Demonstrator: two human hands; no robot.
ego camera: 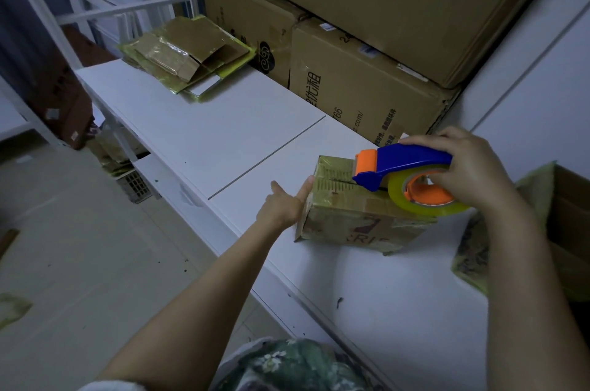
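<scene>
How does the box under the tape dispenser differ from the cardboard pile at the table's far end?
The box stands assembled; the cardboard pile lies flattened. The left hand steadies the box and the tape dispenser rests on it; no hand touches the cardboard pile. Both are brown card with yellowish tape, on the white table.

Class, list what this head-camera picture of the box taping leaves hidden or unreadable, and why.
Head view: seam end of the small box, hidden under the tape dispenser and right hand.
Head view: red print on its front, blurred.
Head view: carton at right, cut off by frame edge.
</scene>
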